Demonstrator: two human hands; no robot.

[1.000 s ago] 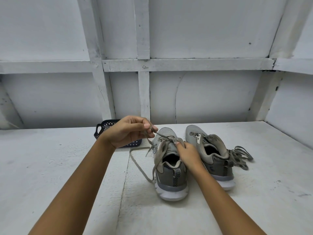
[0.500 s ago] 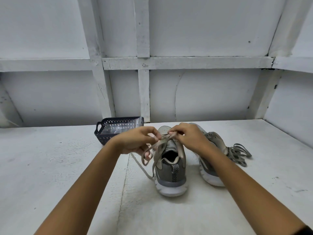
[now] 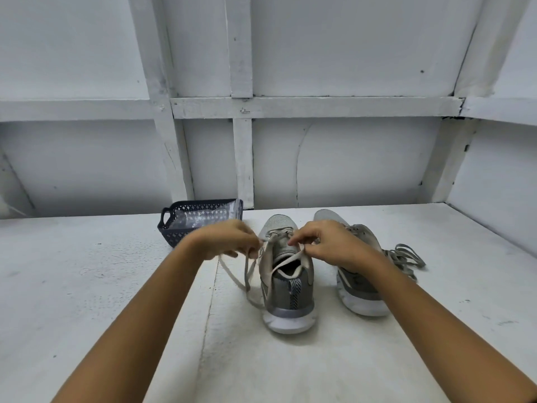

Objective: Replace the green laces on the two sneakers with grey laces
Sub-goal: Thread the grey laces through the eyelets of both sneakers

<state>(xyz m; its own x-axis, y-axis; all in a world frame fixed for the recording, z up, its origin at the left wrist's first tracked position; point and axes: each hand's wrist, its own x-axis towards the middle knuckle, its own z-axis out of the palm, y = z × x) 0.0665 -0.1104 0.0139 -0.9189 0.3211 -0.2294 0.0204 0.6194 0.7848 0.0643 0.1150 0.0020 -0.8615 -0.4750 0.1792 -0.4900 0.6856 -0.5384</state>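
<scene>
Nearest the camera, both forearms reach out over the white table (image 3: 116, 286). Between them a sneaker (image 3: 290, 298) stands heel toward the person, upright on its sole. Over its tongue the two hands work a pale lace (image 3: 286, 262). The right hand (image 3: 337, 245) pinches one strand between thumb and forefinger, and that strand runs slack across the shoe's opening. The left hand (image 3: 226, 239) has its fingers curled at the shoe's left edge and appears to pinch the other strand, though blur hides the exact hold. From it a long loop hangs down to the table beside the sole.

Just right of this shoe stands the other sneaker (image 3: 360, 301), partly hidden by the right wrist. Beyond it a pile of loose laces (image 3: 406, 257) lies touching its far side. Whether that pile is green or grey cannot be told in this light.

Farther back on the left sits a dark basket (image 3: 174, 237) with a clear bag (image 3: 203, 218) in it, close to the white wall (image 3: 348, 170).

Judging from this, lacing is at the lower eyelets. Neither hand pins the shoe, so a hard tug could drag or tip it. Pulling one strand more than the other would leave uneven ends. The flat lace could twist in an eyelet. The hanging loop could catch under the sole.
</scene>
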